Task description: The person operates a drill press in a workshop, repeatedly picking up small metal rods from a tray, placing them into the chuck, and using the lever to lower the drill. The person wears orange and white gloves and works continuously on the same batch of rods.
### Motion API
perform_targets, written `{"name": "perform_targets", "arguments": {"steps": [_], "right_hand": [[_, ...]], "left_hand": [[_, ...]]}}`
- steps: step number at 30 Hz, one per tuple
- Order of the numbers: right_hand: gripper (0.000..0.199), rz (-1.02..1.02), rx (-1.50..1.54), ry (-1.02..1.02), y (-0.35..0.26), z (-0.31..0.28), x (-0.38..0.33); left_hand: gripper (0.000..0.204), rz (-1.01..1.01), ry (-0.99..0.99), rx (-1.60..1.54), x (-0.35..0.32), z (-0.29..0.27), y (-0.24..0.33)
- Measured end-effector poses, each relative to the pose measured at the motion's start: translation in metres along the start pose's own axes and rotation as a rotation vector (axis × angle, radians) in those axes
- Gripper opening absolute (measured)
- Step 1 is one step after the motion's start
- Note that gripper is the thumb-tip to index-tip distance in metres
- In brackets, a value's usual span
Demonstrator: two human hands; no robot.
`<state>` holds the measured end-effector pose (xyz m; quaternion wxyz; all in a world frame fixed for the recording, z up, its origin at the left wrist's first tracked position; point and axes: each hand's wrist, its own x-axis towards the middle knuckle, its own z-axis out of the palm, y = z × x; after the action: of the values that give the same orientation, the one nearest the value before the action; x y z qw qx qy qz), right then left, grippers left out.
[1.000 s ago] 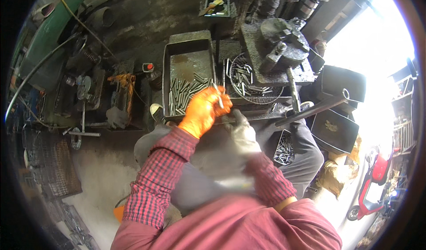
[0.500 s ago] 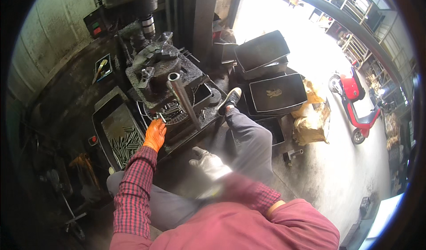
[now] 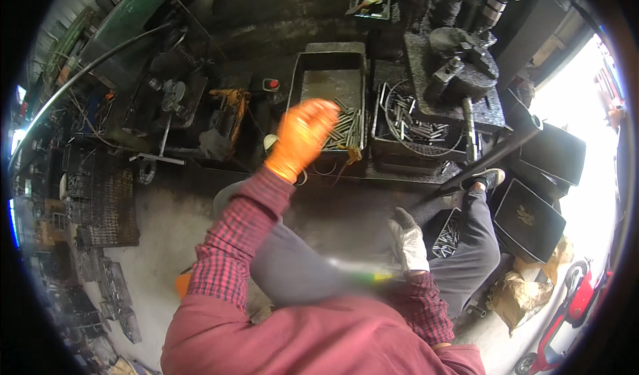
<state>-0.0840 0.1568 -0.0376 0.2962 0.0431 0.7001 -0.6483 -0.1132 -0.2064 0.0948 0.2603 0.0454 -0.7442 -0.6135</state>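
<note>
Two gloved hands (image 3: 305, 137) (image 3: 409, 243), one brush (image 3: 370, 3) and one red scooter (image 3: 580, 300) show

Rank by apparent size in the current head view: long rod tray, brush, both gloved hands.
1. Long rod tray
2. Orange-gloved left hand, motion-blurred
3. Pale-gloved right hand
4. Brush

Image size only; nearness to the camera may enlarge the hands.

Wide head-worn fisheye, facing down over hands (image 3: 305, 137).
</note>
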Motion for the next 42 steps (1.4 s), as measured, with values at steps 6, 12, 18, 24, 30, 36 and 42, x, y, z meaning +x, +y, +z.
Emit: {"name": "perform_targets", "arguments": {"steps": [6, 12, 18, 24, 30, 36, 42], "right_hand": [[0.057, -0.004, -0.074, -0.085, -0.001, 0.022, 0.006], [0.054, 0.062, -0.263, -0.081, -0.03, 0.032, 0.005], [0.06, 0.122, -0.373, 0.0, -0.048, 0.007, 0.01], [0.062, -0.002, -0.428, -0.073, -0.025, 0.007, 0.019], [0.064, -0.093, -0.589, -0.051, -0.004, -0.01, 0.015], [0.065, 0.02, -0.316, 0.031, -0.014, -0.021, 0.017], [0.069, -0.024, 0.332, -0.005, -0.05, -0.053, 0.018]], "left_hand": [[0.03, -0.429, 0.035, 0.53, 0.063, -0.092, -0.116], [0.027, -0.731, -0.398, 1.121, 0.071, -0.032, -0.282], [0.042, -0.943, -0.434, 1.272, 0.085, -0.022, -0.311], [0.05, -0.946, -0.409, 1.35, 0.075, -0.022, -0.316], [0.032, -0.879, -0.457, 1.31, 0.073, -0.026, -0.323], [0.034, -0.796, -0.525, 1.338, 0.07, -0.03, -0.292], [0.015, -0.414, -0.197, 0.235, 0.127, -0.007, -0.14]]}}
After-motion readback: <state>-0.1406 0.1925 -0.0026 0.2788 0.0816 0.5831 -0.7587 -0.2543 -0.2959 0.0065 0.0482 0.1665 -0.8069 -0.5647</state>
